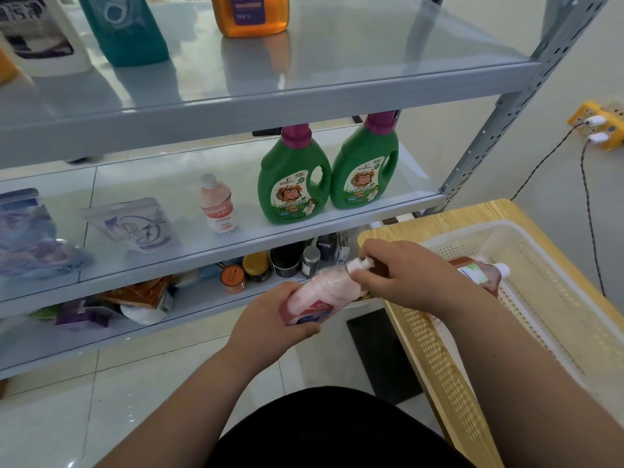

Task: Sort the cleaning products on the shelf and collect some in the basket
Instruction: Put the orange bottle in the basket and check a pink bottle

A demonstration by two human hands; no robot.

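Note:
A pink bottle [324,292] with a white cap lies tilted between my hands, in front of the shelf's lower levels. My left hand [270,327] grips its base end. My right hand [401,271] pinches the white cap at its top. A white perforated basket [540,298] sits on a wooden table at the right, and a reddish bottle [479,273] with a white cap lies inside it, partly hidden by my right hand. On the middle shelf [337,214] stand a matching pink bottle [217,204] and two green detergent jugs [293,177] [364,167].
Two pale refill pouches [135,224] lie on the middle shelf's left. The top shelf carries an orange bottle [251,13], a teal bottle [125,28] and a white jug. Jars and packets crowd the bottom shelf [263,268]. A yellow power strip [601,125] with cables lies on the floor at right.

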